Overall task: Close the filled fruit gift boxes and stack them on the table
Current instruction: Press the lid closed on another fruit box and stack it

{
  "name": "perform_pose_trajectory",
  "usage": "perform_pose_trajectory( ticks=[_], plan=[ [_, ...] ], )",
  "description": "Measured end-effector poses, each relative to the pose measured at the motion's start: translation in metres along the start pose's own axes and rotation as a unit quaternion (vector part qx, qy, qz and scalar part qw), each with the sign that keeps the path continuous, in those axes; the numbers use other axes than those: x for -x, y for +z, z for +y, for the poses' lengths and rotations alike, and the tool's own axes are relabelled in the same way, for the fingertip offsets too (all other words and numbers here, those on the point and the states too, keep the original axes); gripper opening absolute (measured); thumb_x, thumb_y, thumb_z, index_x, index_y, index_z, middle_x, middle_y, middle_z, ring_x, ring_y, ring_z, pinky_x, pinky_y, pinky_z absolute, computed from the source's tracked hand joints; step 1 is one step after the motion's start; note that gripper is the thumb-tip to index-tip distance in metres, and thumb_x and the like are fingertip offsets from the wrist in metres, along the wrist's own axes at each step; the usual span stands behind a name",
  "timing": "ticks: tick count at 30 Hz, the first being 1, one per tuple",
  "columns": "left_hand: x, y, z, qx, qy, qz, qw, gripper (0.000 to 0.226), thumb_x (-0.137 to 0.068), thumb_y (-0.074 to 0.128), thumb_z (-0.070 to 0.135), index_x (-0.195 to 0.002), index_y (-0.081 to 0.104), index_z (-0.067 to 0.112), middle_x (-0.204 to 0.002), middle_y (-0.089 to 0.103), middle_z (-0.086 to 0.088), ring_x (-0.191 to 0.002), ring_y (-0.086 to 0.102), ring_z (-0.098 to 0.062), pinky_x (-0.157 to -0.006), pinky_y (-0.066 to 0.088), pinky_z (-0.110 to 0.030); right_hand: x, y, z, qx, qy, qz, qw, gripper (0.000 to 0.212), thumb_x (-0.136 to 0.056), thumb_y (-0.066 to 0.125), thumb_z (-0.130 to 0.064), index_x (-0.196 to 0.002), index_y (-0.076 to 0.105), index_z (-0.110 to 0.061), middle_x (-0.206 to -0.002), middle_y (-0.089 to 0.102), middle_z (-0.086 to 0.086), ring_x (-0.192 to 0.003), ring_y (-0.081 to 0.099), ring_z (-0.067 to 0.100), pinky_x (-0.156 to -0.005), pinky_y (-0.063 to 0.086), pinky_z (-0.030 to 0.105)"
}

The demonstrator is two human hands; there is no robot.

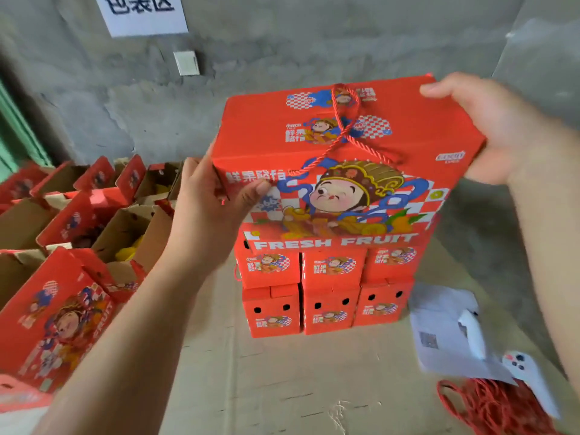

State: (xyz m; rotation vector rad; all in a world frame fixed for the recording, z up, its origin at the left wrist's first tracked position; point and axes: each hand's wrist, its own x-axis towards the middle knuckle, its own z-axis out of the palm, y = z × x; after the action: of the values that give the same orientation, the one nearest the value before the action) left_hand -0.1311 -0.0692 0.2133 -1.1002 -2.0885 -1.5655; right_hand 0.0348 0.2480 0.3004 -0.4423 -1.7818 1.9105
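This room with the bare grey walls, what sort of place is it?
Probably a fruit packing area: stacked closed red gift boxes, open boxes awaiting closing on the left, and a handwritten paper sign on the concrete wall.

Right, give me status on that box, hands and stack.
Left hand and right hand grip closed gift box by its ends. Held above stacked boxes. Open boxes at left, clear of path.

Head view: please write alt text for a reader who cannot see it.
Two bare hands, left hand and right hand, hold a closed red fruit gift box by its sides above a stack of closed red boxes on a cardboard-covered surface. Open boxes stand at left; papers and red cords lie at right.
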Motion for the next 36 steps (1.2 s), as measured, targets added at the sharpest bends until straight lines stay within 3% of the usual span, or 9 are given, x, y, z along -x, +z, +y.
perform_pose_trajectory(
  ticks=[3,6,10,16,24,28,32,34,36],
  plan=[
    [-0.041,0.027,-0.018,-0.004,-0.023,0.010,1.000,0.043,-0.082,0.075,0.064,-0.116,0.062,0.041,-0.108,0.045,0.013,-0.101,0.056,0.002,-0.084,0.045,-0.006,-0.034,0.017,-0.019,0.040,0.033,-0.004,0.999,0.018,-0.082,0.072,-0.040,-0.087,0.078,-0.024,-0.088,0.075,-0.001,-0.079,0.075,0.019,-0.076,0.063,0.038],
    [-0.070,0.057,-0.037,-0.061,-0.090,-0.028,0.994,0.050,-0.088,0.075,0.057,-0.126,0.062,0.027,-0.124,0.035,0.004,-0.124,0.044,-0.016,-0.110,0.047,-0.033,-0.073,0.020,-0.004,0.033,0.029,0.066,0.997,0.013,-0.088,0.068,-0.035,-0.087,0.069,-0.023,-0.073,0.067,-0.002,-0.061,0.070,0.015,-0.071,0.058,0.032],
    [-0.073,0.088,-0.041,0.088,-0.159,-0.098,0.978,0.057,-0.099,0.069,0.035,-0.148,0.041,0.029,-0.141,0.052,-0.009,-0.127,0.061,-0.027,-0.096,0.059,-0.050,-0.100,0.003,0.024,0.058,0.006,0.142,0.988,0.036,-0.080,0.073,-0.038,-0.109,0.074,-0.017,-0.087,0.076,0.000,-0.077,0.077,0.021,-0.086,0.061,0.044],
    [-0.054,0.101,-0.048,0.146,-0.191,-0.065,0.968,0.063,-0.088,0.082,0.013,-0.139,0.048,0.027,-0.119,0.073,0.012,-0.104,0.073,-0.003,-0.071,0.061,-0.022,-0.103,-0.009,0.047,0.028,-0.059,0.155,0.986,0.031,-0.071,0.065,-0.034,-0.097,0.081,-0.036,-0.094,0.079,-0.006,-0.082,0.078,0.019,-0.067,0.059,0.033],
    [-0.064,0.117,-0.055,0.109,-0.146,-0.063,0.981,0.047,-0.097,0.073,0.020,-0.138,0.052,0.023,-0.120,0.073,0.013,-0.112,0.071,-0.008,-0.092,0.062,-0.042,-0.104,-0.010,0.048,0.085,-0.110,0.201,0.970,0.031,-0.087,0.051,-0.029,-0.101,0.077,-0.034,-0.104,0.076,-0.011,-0.092,0.074,0.008,-0.072,0.060,0.028],
    [-0.055,0.128,-0.057,0.124,-0.156,-0.036,0.979,0.048,-0.100,0.070,0.027,-0.143,0.047,0.023,-0.124,0.070,0.011,-0.112,0.070,-0.005,-0.084,0.062,-0.028,-0.098,-0.015,0.061,0.150,-0.149,0.221,0.952,0.024,-0.096,0.048,-0.045,-0.099,0.069,-0.035,-0.084,0.070,-0.021,-0.071,0.066,-0.009,-0.058,0.049,0.012],
    [-0.039,0.124,-0.060,0.112,-0.196,-0.009,0.974,0.030,-0.103,0.064,0.029,-0.133,0.059,0.023,-0.112,0.072,0.016,-0.099,0.072,-0.001,-0.074,0.058,-0.021,-0.079,-0.001,0.089,0.202,-0.285,0.284,0.893,0.033,-0.102,0.051,-0.042,-0.116,0.066,-0.017,-0.107,0.066,-0.007,-0.099,0.058,-0.001,-0.091,0.048,0.021],
    [-0.028,0.118,-0.068,0.073,-0.191,-0.005,0.979,0.029,-0.105,0.059,0.028,-0.133,0.063,0.020,-0.117,0.071,0.012,-0.102,0.069,-0.002,-0.080,0.056,-0.024,-0.060,0.027,0.115,0.251,-0.333,0.319,0.851,0.044,-0.100,0.058,-0.027,-0.140,0.057,-0.008,-0.144,0.054,0.011,-0.133,0.041,0.003,-0.114,0.026,0.015],
    [-0.014,0.108,-0.080,0.042,-0.192,-0.011,0.980,0.031,-0.105,0.058,0.032,-0.134,0.064,0.021,-0.128,0.068,0.005,-0.112,0.067,-0.007,-0.091,0.056,-0.029,-0.039,0.066,0.144,0.289,-0.351,0.289,0.843,0.057,-0.093,0.064,-0.012,-0.148,0.049,-0.005,-0.163,0.025,0.026,-0.155,0.017,0.026,-0.126,0.008,0.030]
  ],
)
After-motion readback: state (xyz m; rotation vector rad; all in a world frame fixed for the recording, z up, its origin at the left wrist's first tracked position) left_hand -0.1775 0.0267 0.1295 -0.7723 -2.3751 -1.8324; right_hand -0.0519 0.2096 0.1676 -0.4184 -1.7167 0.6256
